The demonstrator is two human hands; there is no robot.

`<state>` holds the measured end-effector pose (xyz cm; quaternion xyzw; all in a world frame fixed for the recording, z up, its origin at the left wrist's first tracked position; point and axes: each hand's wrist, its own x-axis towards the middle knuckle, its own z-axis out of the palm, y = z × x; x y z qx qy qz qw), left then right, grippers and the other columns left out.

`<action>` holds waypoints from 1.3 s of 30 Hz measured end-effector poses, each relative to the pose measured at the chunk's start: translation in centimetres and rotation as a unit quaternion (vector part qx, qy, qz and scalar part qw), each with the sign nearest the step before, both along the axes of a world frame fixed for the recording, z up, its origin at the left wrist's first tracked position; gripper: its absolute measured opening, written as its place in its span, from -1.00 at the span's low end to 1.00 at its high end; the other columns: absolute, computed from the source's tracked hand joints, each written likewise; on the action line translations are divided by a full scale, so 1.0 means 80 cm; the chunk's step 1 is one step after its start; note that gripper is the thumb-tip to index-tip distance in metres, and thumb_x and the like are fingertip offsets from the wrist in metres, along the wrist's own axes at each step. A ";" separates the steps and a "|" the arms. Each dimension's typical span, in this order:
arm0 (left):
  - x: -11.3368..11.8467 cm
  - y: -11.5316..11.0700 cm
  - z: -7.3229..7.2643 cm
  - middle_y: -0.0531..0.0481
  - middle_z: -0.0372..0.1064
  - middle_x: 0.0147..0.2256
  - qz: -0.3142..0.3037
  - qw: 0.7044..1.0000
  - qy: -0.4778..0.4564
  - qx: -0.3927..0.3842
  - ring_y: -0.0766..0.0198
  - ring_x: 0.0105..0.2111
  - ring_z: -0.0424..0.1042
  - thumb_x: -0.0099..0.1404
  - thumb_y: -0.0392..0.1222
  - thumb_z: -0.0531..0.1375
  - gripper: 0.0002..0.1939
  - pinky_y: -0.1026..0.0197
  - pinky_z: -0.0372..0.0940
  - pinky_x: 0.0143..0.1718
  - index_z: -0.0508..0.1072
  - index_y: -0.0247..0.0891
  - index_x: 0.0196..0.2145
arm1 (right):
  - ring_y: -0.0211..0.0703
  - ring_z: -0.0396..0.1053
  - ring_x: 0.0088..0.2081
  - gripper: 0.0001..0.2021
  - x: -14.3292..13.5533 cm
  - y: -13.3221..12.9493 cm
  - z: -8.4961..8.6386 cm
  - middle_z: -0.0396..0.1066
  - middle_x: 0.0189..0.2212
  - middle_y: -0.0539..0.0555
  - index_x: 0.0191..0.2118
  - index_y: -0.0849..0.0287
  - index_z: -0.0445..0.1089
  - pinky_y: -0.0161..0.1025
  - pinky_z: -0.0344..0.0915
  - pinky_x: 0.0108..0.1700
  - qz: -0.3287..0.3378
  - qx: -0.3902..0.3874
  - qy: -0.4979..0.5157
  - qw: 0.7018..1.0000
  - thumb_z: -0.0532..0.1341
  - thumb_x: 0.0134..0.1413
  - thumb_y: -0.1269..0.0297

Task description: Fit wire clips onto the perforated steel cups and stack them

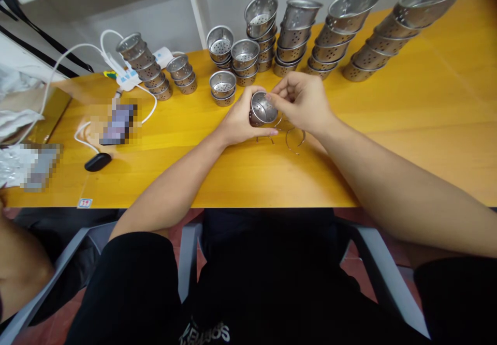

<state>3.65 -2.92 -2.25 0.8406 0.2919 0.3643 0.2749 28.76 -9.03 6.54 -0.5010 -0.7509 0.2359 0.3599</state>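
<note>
My left hand (237, 121) is wrapped round a small perforated metal strainer basket (263, 109), its open mouth tilted up towards me. Thumb in front and fingers behind grip its wall. At the basket's right rim, the thumb and index finger of my right hand (305, 102) are pinched together. Whatever they hold, if anything, is too small or hidden to make out. Just below my hands, several thin bent wire pieces (287, 140) lie on the yellow table (240, 179), partly covered by the hands.
Stacked strainer baskets (291, 40) stand along the back, with tall leaning stacks (384, 45) at right and another stack (145, 65) at left. A power strip (128, 79), white cables, a blurred phone (119, 124) and a black mouse-like object (98, 162) lie left. Another person's arm (23, 262) shows at lower left.
</note>
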 end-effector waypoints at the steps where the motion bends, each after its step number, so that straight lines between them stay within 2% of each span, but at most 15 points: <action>1: 0.000 0.000 0.000 -0.26 0.47 0.51 0.000 1.000 -0.001 0.000 -0.37 0.57 0.58 0.29 0.59 0.75 0.32 -0.43 0.38 0.75 0.25 -0.01 0.65 | 0.57 0.78 0.01 -0.30 0.000 0.001 -0.001 0.77 -0.05 0.32 0.42 -0.08 0.74 0.45 0.79 0.07 0.001 0.003 -0.002 1.000 0.39 0.64 -0.55; 8: 0.001 -0.003 0.007 -0.29 0.42 0.57 0.002 1.000 0.025 0.017 -0.46 0.66 0.49 0.26 0.54 0.77 0.31 -0.49 0.31 0.81 0.26 -0.01 0.63 | 0.56 0.78 -0.01 -0.37 -0.002 0.002 -0.001 0.77 -0.08 0.31 0.33 -0.08 0.75 0.45 0.79 0.08 -0.006 0.001 0.004 1.000 0.41 0.65 -0.52; 13: 0.004 -0.011 0.009 -0.22 0.50 0.49 0.010 1.000 0.006 0.006 -0.39 0.54 0.60 0.36 0.49 0.72 0.18 -0.51 0.37 0.76 0.28 0.04 0.62 | 0.55 0.77 -0.03 -0.30 0.000 0.001 0.001 0.76 -0.12 0.28 0.33 -0.14 0.73 0.44 0.77 0.03 -0.005 -0.010 0.030 0.999 0.42 0.56 -0.62; 15: 0.003 -0.009 0.005 -0.19 0.54 0.44 0.002 1.000 -0.016 -0.007 -0.33 0.48 0.66 0.42 0.56 0.66 0.17 -0.49 0.43 0.70 0.26 0.04 0.64 | 0.49 0.74 -0.05 -0.28 0.003 -0.002 0.007 0.77 -0.11 0.26 0.25 -0.18 0.73 0.39 0.75 -0.03 0.015 -0.030 0.052 0.998 0.38 0.51 -0.71; 17: 0.000 -0.005 0.002 -0.18 0.57 0.39 -0.014 0.999 -0.037 -0.021 -0.26 0.42 0.69 0.47 0.67 0.57 0.16 -0.44 0.48 0.64 0.23 0.04 0.66 | 0.40 0.69 -0.13 -0.25 0.007 -0.007 0.015 0.76 -0.14 0.22 0.11 -0.20 0.73 0.33 0.70 -0.11 0.063 -0.066 0.069 0.993 0.37 0.43 -0.80; 21: -0.011 0.004 0.001 -0.18 0.60 0.36 -0.047 0.997 -0.049 -0.039 -0.20 0.38 0.70 0.48 0.82 0.45 0.13 -0.32 0.53 0.55 0.30 0.03 0.60 | 0.22 0.52 -0.29 -0.18 0.010 -0.019 0.034 0.61 -0.30 0.10 -0.07 -0.21 0.65 0.23 0.54 -0.17 0.154 -0.117 0.111 0.975 0.57 0.10 -0.88; 23: -0.013 0.005 0.002 -0.18 0.59 0.37 -0.058 0.997 -0.049 -0.028 -0.19 0.38 0.70 0.48 0.83 0.44 0.13 -0.30 0.53 0.55 0.31 0.03 0.59 | 0.22 0.47 -0.30 -0.17 0.008 -0.022 0.040 0.58 -0.33 0.07 -0.13 -0.22 0.58 0.24 0.50 -0.16 0.162 -0.127 0.130 0.970 0.63 0.00 -0.87; 25: -0.011 0.004 0.002 -0.18 0.58 0.38 -0.061 0.997 -0.055 -0.004 -0.17 0.36 0.71 0.47 0.84 0.44 0.15 -0.31 0.56 0.53 0.29 0.02 0.59 | 0.27 0.47 -0.26 -0.19 0.006 -0.024 0.042 0.57 -0.34 0.06 -0.18 -0.24 0.51 0.27 0.49 -0.13 0.155 -0.138 0.134 0.969 0.65 0.01 -0.85; 29: -0.005 0.002 0.001 -0.17 0.59 0.36 -0.030 0.998 -0.049 0.034 -0.16 0.35 0.75 0.55 0.74 0.46 0.06 -0.33 0.62 0.51 0.29 -0.02 0.58 | 0.34 0.46 -0.21 -0.24 0.002 -0.024 0.040 0.56 -0.37 0.06 -0.22 -0.28 0.47 0.34 0.49 -0.08 0.134 -0.147 0.142 0.970 0.67 0.04 -0.80; 31: -0.003 0.003 0.000 -0.17 0.60 0.35 -0.011 0.998 -0.040 0.044 -0.16 0.35 0.76 0.59 0.66 0.49 0.00 -0.33 0.63 0.52 0.32 -0.04 0.57 | 0.31 0.45 -0.23 -0.23 0.000 -0.023 0.038 0.56 -0.38 0.06 -0.23 -0.28 0.48 0.35 0.50 -0.09 0.126 -0.145 0.152 0.969 0.68 0.02 -0.81; 33: -0.002 0.004 -0.001 -0.17 0.60 0.33 -0.011 0.998 -0.043 0.051 -0.16 0.34 0.76 0.59 0.67 0.49 0.00 -0.34 0.63 0.51 0.31 -0.04 0.56 | 0.27 0.44 -0.26 -0.20 -0.001 -0.022 0.036 0.58 -0.38 0.05 -0.24 -0.27 0.49 0.35 0.52 -0.11 0.121 -0.144 0.163 0.969 0.70 -0.05 -0.83; 36: -0.002 0.006 -0.001 -0.15 0.59 0.30 -0.033 0.996 -0.055 0.058 -0.14 0.29 0.76 0.56 0.76 0.43 0.05 -0.32 0.64 0.47 0.29 -0.03 0.55 | 0.21 0.43 -0.30 -0.16 -0.002 -0.015 0.027 0.59 -0.40 0.04 -0.26 -0.24 0.51 0.27 0.55 -0.21 0.125 -0.142 0.183 0.965 0.75 -0.16 -0.83; 39: -0.003 0.004 0.001 -0.15 0.57 0.30 -0.036 0.996 -0.055 0.054 -0.12 0.30 0.75 0.59 0.77 0.40 0.04 -0.31 0.62 0.49 0.28 -0.04 0.56 | 0.09 0.40 -0.38 -0.20 0.001 -0.006 0.013 0.55 -0.45 0.03 -0.25 -0.16 0.59 0.09 0.46 -0.37 0.167 -0.117 0.231 0.951 0.83 -0.08 -0.72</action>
